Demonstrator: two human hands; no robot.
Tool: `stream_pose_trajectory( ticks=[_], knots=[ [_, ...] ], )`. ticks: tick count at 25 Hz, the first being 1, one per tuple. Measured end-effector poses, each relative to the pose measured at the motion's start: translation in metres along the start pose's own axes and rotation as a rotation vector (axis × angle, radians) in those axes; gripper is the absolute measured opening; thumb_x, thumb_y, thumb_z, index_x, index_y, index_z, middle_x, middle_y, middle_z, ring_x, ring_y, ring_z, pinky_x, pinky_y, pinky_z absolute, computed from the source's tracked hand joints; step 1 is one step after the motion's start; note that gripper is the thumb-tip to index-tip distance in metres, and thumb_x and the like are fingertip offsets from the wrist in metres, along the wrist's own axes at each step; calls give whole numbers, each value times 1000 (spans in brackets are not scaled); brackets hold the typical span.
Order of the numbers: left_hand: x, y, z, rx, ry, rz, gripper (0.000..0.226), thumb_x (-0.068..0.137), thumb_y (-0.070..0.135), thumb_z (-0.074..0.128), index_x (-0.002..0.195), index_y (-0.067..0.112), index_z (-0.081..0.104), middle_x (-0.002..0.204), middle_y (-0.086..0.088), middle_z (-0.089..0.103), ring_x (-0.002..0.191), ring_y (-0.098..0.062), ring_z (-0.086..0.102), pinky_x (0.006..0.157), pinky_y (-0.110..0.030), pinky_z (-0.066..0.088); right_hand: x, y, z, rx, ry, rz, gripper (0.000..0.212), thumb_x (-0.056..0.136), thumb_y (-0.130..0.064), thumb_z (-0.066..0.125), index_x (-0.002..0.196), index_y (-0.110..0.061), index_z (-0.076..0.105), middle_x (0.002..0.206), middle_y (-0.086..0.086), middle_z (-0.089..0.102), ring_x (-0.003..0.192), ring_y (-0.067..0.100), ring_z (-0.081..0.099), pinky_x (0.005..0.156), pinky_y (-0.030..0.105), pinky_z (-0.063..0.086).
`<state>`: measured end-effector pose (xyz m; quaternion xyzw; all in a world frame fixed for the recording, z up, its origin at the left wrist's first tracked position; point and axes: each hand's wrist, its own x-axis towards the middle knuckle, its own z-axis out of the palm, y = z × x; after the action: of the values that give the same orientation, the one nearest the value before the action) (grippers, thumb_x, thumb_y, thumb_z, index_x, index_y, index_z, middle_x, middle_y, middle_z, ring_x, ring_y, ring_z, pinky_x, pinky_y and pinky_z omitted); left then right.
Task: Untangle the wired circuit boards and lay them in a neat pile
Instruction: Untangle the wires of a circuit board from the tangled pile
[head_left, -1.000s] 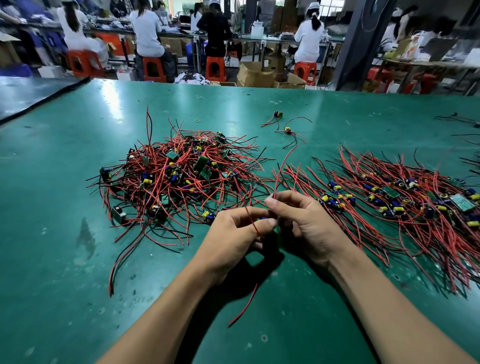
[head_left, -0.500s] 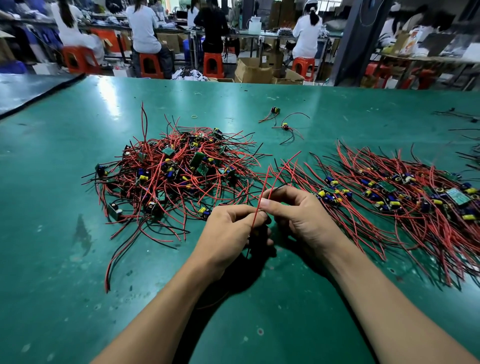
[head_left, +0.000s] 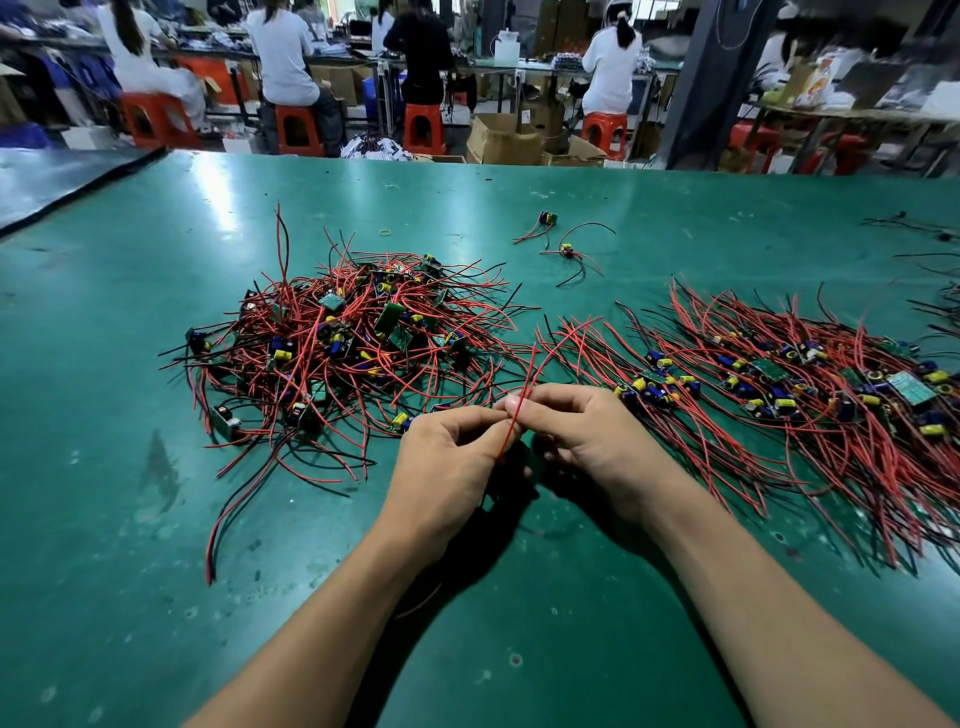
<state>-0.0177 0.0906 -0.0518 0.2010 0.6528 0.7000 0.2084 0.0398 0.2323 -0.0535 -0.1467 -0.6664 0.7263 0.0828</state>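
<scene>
- The left hand (head_left: 447, 460) and right hand (head_left: 589, 441) meet just on the near side of the tangled heap (head_left: 353, 338) of wired boards, above the green table (head_left: 104, 493).
- Both hands have curled fingers. Each pinches the same red wire (head_left: 525, 392) between thumb and forefinger, fingertips touching.
- The wire rises from the pinch and forks, its ends tilted away towards the heap's right edge. Whether a board hangs below the palms cannot be told.
- Right of the heap, apart from it, lies the combed-out pile (head_left: 779, 395), its wires running roughly one way.
- Beyond the heap lie two loose parts (head_left: 566, 252) and a rubber band (head_left: 385, 232).
- Far beyond the heap, people sit on orange stools (head_left: 423, 127).
</scene>
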Motion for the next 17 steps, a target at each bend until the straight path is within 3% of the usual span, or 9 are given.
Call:
stream_pose_trajectory(
  ticks=[3, 6, 9, 13, 17],
  knots=[
    [1, 2, 0, -20, -8, -40, 15, 90, 7, 66, 79, 7, 77, 66, -10, 69, 54, -20, 67, 51, -24, 53, -1, -2, 2, 58, -4, -29, 24, 88, -27, 75, 94, -3, 74, 69, 11, 60, 49, 15, 51, 47, 23, 48],
    [2, 6, 0, -43, -35, -72, 17, 90, 2, 64, 77, 1, 74, 68, -17, 67, 51, -21, 65, 49, -27, 54, 0, -1, 6, 55, 45, -38, 18, 92, -22, 70, 97, -5, 74, 61, 3, 62, 39, 10, 50, 39, 16, 38],
    [1, 7, 1, -17, -53, -58, 24, 90, 0, 62, 70, 6, 74, 61, -10, 68, 48, -18, 63, 48, -27, 54, 4, 1, 9, -4, 108, -2, 16, 97, -22, 62, 97, -13, 76, 48, -2, 47, 33, 8, 38, 36, 13, 26],
    [2, 6, 2, -20, -48, -89, 21, 89, -1, 63, 70, 1, 72, 61, -13, 65, 49, -22, 63, 49, -29, 54, 9, -1, 3, 50, 216, 28, 20, 100, -16, 56, 91, -15, 74, 50, 1, 34, 38, 9, 25, 40, 14, 21],
    [2, 5, 1, -40, -57, -117, 17, 88, -2, 63, 73, -2, 71, 62, -14, 65, 49, -23, 63, 46, -26, 50, 10, -2, 3, 79, 281, 4, 19, 99, -10, 56, 90, -16, 71, 46, -3, 36, 36, 7, 28, 39, 14, 20]
  ],
)
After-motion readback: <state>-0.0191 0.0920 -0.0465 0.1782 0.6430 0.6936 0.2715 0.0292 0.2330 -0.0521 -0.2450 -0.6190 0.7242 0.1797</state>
